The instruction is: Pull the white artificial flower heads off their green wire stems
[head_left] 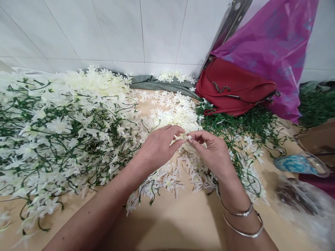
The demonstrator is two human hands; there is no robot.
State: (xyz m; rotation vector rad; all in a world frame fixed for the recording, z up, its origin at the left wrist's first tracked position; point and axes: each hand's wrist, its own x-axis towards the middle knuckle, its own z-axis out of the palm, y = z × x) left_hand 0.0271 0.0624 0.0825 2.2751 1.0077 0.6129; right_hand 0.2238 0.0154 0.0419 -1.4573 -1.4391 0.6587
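Above a heap of loose white artificial blossoms (180, 113), my two hands meet at their fingertips. My right hand (210, 150) pinches a small white artificial flower (188, 138) between thumb and forefinger, with its other fingers curled. Close beside that flower is my left hand (161, 144), thumb and forefinger curved with a gap between their tips. Thin pale flower pieces (180, 170) lie scattered under both hands. To the left spreads a big pile of white flowers on green stems (78, 129).
A red handbag (232, 85) rests on green stems (235, 122) at the right, under a purple plastic bag (277, 52). Further right lie a blue-patterned clear item (298, 163) and a clear plastic bag (306, 205). A tiled wall (117, 31) stands behind.
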